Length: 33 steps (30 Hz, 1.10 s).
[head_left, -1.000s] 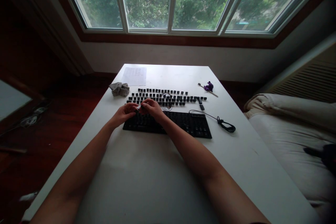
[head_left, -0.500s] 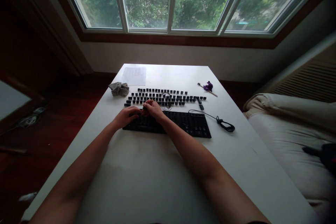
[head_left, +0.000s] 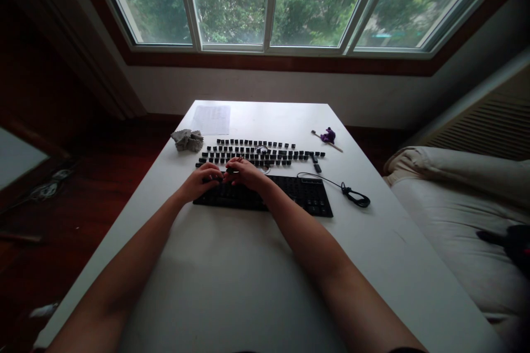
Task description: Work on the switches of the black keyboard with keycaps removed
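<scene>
A black keyboard (head_left: 306, 193) lies on the white table, with many of its keycaps off. Over its left half my left hand (head_left: 201, 181) is curled, thumb and fingertips close together at the keys; what they hold, if anything, is too small to make out. Just to its right, my right hand (head_left: 245, 174) is closed in a pinch around a small dark piece, possibly a keycap, its fingertips almost touching those of the left. Beyond the keyboard, loose black keycaps (head_left: 236, 149) stand in several rows, partly hidden by the hands.
A crumpled grey cloth (head_left: 187, 140) and a printed sheet (head_left: 211, 119) lie at the back left. Back right are a toothbrush (head_left: 334, 146) and a purple crumpled item (head_left: 328, 135). The keyboard's coiled cable (head_left: 356, 198) rests on the right, near a sofa (head_left: 439, 220).
My right hand has turned and opened its grip slightly, shifting a little to the right, so the small dark piece shows more. My left hand stays nearly in place.
</scene>
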{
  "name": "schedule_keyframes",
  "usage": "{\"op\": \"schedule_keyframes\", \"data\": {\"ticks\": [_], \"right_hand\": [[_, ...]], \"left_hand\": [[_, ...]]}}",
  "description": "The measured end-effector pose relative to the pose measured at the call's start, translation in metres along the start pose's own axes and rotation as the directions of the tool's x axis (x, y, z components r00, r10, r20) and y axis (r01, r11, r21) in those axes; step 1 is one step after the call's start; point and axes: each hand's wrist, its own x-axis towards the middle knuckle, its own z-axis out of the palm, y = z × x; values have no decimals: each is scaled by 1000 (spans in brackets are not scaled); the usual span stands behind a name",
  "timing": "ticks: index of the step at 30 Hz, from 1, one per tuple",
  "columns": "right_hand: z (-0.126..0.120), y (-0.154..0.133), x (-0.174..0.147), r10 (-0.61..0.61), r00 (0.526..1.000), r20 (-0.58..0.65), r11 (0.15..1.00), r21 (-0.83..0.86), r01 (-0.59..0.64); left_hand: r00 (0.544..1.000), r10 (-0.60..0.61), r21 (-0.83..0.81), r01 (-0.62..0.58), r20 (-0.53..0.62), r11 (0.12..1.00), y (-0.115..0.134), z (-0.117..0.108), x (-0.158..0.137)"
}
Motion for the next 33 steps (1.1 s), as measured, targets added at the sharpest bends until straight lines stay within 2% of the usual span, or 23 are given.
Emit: {"op": "schedule_keyframes", "data": {"ticks": [3,5,9,13,17,21,23,27,33], "right_hand": [[-4,1,2,12,1000,-20,999,46,-11],[-4,3,4,4,999,-48,999,37,-2],[-1,5,6,-32,994,-104,999,2,33],[2,5,5,-25,993,-114,1000,-3,25],[5,4,3,-10,995,-100,1000,-25,7],[12,12,3,-28,994,-101,993,-114,16],[17,20,1,-103,987,-126,976,-205,76],[25,38,-9,-297,937,-182,888,-415,201],[32,45,-23,-398,894,-205,804,-547,233]], "left_hand": [[999,-28,-62,26,-33,998,4,0,1],[996,-51,-47,48,-71,998,2,0,1],[973,-98,87,118,-208,989,-10,-5,2],[948,-102,275,188,-301,943,-25,-14,4],[962,-73,452,191,-265,871,-36,-21,12],[971,-53,559,179,-234,810,-42,-21,20],[972,-39,589,174,-234,789,-46,-19,23],[976,-26,642,163,-217,749,-52,-19,28],[976,-82,649,196,-202,735,-60,-19,33]]}}
